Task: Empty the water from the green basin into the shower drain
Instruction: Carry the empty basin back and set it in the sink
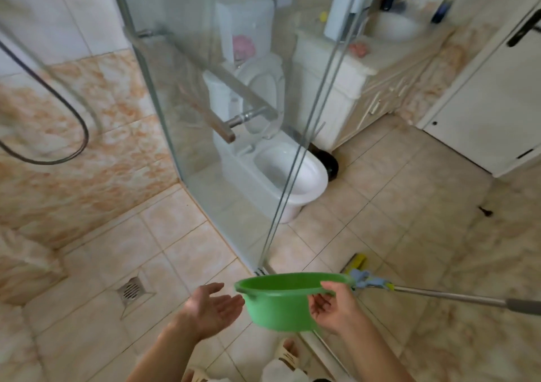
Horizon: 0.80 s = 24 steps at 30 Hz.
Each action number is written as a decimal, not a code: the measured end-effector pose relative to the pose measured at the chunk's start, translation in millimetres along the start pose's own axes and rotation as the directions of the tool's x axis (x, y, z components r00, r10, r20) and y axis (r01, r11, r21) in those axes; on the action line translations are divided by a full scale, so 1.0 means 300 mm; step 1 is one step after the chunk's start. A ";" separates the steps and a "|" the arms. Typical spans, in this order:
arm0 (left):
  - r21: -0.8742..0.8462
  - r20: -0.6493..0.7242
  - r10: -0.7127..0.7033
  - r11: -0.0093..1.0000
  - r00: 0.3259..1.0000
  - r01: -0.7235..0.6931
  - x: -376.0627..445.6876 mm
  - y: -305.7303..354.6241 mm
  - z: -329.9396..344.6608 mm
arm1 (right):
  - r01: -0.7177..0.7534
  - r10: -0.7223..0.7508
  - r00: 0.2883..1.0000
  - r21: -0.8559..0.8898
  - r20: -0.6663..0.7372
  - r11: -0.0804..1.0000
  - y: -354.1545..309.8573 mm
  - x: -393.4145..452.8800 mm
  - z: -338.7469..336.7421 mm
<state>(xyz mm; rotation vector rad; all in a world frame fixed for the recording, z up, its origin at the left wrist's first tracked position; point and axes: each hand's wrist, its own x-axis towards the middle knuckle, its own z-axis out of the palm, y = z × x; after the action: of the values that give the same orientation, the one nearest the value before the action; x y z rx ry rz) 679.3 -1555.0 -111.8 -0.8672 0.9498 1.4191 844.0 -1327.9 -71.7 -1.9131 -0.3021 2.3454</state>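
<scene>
Pinching the round green plastic basin (281, 302) by its rim, the right hand (336, 308) holds it right of the square metal floor drain (131, 289); left hand (210, 308) spread, nearly touching. Pouring apparently remains.

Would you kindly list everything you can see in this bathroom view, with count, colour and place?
basin: one, green, held low centre.
drain: one, metal, shower floor, lower left.
hose: one, dark, left wall.
glass door: one, clear, centre.
toilet: one, white, behind the glass.
vanity: one, cream, upper right, with sink.
bottle: one, dark blue, by the sink.
mop: one, grey handle, blue and yellow head, right of basin.
door: one, white, far right.
left hand: open, palm up, beside basin.
right hand: gripping basin rim.
</scene>
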 end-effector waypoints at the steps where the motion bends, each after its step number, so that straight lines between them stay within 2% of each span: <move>1: 0.014 0.004 -0.015 1.000 1.000 0.015 0.011 -0.011 0.039 | 0.008 -0.008 1.000 0.005 -0.003 1.000 -0.036 0.000 -0.013; 11: 0.010 -0.002 -0.058 0.998 0.998 0.058 0.151 -0.123 0.493 | 0.027 -0.032 0.999 0.124 0.035 0.992 -0.408 0.041 -0.197; 17: 0.001 -0.023 0.025 1.000 0.999 -0.025 0.217 -0.141 0.760 | 0.033 -0.069 0.987 0.234 0.147 0.972 -0.573 0.032 -0.339; 24: 0.161 0.043 0.025 0.986 0.999 -0.032 0.233 -0.138 1.056 | 0.075 -0.192 0.961 0.481 0.199 0.874 -0.676 -0.010 -0.496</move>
<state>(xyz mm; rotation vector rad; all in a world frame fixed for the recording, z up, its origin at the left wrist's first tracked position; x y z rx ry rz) 721.9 -1236.1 -52.9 -0.7041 1.0348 1.3585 980.3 -1117.3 -53.5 -1.3434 0.1128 2.2867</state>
